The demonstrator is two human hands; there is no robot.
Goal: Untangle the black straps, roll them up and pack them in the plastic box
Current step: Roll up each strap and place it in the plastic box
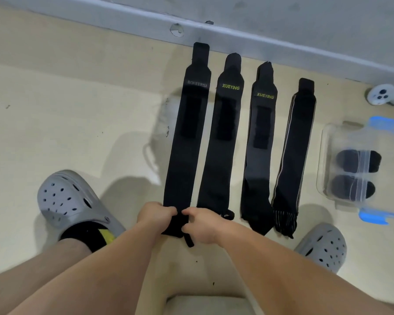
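Four black wrist wraps laid out flat and parallel on the beige floor, far ends up near the grey wall base. Leftmost one, the BOKEERSI wrap (187,142), is the one in hand. Next to it two XUEYING wraps (223,142) and (258,146), then a striped wrap (291,155) with a frayed-looking near end. No tangles left from the look of it — just rolling and packing to go.

Left hand (156,215) and right hand (201,223) both pinched on the near end of the BOKEERSI wrap, close together, fingertips nearly meeting over the fabric. Thumb loop (188,241) poking out below the hands. Looks like the very start of a roll, first fold being tucked.

Clear plastic box (328,155) off to the right, blue latches, two rolled wraps (355,173) already inside. White controller (383,96) beyond it by the wall. Grey clogs either side.

Handling guess: soft, light, stretchy elastic, zero stiffness, so it flops and won't hold shape on its own. Probably best gripped right at the near edge with both hands, rolled tight and even toward the hook-and-loop patch at the far end — that patch likely locks the roll shut. A loose start probably means a lopsided roll. Not fragile, not slippery, but the hook patch might snag on neighbouring wraps.
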